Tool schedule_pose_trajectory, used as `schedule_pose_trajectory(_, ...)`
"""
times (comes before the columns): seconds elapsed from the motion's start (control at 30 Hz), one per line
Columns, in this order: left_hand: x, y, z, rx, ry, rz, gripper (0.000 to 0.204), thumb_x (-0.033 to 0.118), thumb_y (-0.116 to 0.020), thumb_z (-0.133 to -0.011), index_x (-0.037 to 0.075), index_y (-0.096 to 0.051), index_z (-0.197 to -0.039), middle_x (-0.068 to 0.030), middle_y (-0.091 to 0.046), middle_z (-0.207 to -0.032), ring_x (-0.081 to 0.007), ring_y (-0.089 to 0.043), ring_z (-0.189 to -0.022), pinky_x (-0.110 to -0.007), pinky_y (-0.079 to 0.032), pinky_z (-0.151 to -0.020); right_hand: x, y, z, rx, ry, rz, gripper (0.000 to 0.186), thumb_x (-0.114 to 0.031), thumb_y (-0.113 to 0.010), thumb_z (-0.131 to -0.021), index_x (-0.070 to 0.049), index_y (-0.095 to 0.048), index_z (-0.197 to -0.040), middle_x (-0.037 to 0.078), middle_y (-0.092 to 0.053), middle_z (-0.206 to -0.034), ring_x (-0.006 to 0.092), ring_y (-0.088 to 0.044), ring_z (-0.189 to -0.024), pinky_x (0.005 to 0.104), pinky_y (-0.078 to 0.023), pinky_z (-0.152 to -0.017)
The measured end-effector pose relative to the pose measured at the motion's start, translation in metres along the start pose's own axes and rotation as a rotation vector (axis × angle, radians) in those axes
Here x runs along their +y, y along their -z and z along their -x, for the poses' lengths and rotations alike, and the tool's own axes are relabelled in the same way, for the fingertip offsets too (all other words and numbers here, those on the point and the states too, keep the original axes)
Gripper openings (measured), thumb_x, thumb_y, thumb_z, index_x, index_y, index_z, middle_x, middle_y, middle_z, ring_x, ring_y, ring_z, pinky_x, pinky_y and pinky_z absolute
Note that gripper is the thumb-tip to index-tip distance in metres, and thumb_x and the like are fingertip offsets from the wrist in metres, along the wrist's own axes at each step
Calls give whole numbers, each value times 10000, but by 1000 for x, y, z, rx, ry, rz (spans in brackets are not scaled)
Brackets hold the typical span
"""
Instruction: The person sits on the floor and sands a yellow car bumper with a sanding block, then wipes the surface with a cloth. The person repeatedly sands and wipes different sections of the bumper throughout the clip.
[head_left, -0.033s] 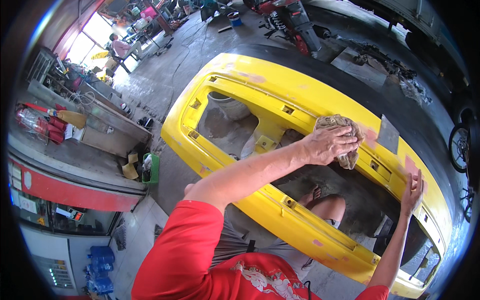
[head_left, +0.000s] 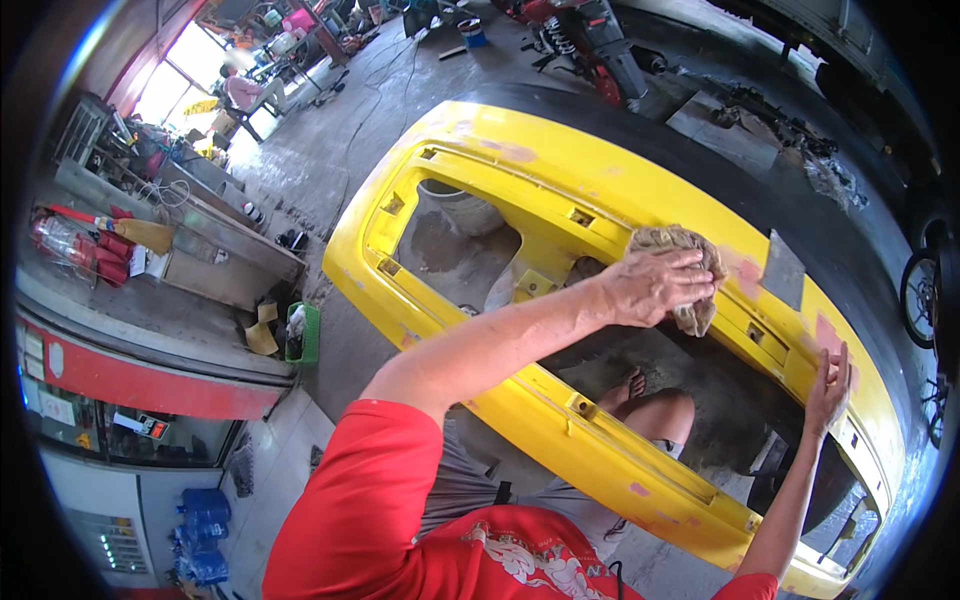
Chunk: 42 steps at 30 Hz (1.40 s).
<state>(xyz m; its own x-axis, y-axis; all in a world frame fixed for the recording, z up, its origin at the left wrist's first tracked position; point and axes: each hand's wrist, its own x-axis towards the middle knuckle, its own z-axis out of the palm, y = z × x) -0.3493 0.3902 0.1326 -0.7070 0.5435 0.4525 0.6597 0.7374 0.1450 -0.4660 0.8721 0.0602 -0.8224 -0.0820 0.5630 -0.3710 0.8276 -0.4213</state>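
Observation:
A large yellow vehicle bumper (head_left: pixel 590 180) with wide openings stretches diagonally in front of me, marked by pinkish patches. Reaching across it, my left hand (head_left: pixel 655 288) is closed on a crumpled brown rag (head_left: pixel 672 240), which lies against the bumper's upper bar. At the right end, my right hand (head_left: pixel 828 392) has its fingers stretched out and touching the yellow surface beside a pink patch (head_left: pixel 828 335). Between the hands, near the far edge, there is a flat grey piece (head_left: pixel 784 272). The left palm and part of the rag are hidden.
Behind the bumper curves a dark surface (head_left: pixel 640 135). A red motorcycle (head_left: pixel 585 45) stands farther back. To the left are a green basket (head_left: pixel 303 335), blue bottles (head_left: pixel 203 535) and a cluttered bench. A person (head_left: pixel 243 92) sits far off. A pale bucket (head_left: pixel 462 210) shows through one opening.
My left hand and the rag sit very slightly farther left along the bumper. The right hand keeps its place on the bumper, and the view has shifted a little.

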Motion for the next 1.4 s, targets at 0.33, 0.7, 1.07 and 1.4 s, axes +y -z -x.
schedule_pose_trajectory(0.33, -210, 152, 199, -43, 976, -320, 541, 551, -520, -1123, 119, -715, -1384, -161, -695, -1444, -307, -615, -1402, -453, -478, -1212, -20, -4, 7, 31, -65, 180, 506, -401, -667, -1103, -149, -648, -1542, -7, -588, -898, 153, -432, -717, 349, -417, -660)
schedule_pose_trajectory(0.7, -27, 14, 35, 356, 576, -58, 110, 107, -710, -925, 81, -770, -1013, -103, -745, -1129, -301, -701, -1131, -487, -529, -1054, -22, -10, 6, 22, -63, 72, 484, -377, -670, -1107, -100, -670, -1504, 6, -576, -903, 160, -418, -736, 336, -397, -684)
schedule_pose_trajectory(1.07, -80, 42, 68, 113, 476, -150, 276, 352, -723, -1018, 147, -807, -1183, -84, -771, -1227, -300, -698, -1209, -458, -558, -1044, -33, -3, 8, 100, -41, 122, 439, -325, -716, -1082, -86, -704, -1450, 40, -662, -968, 180, -560, -777, 339, -494, -720)
schedule_pose_trajectory(1.4, -54, 1, 45, 238, 484, -316, 254, 333, -732, -1020, 114, -807, -1124, -99, -751, -1128, -327, -690, -1139, -475, -552, -994, -56, 1, 6, 120, -24, 94, 417, -341, -654, -1101, -126, -695, -1456, 69, -726, -1094, 286, -694, -1050, 426, -530, -961)
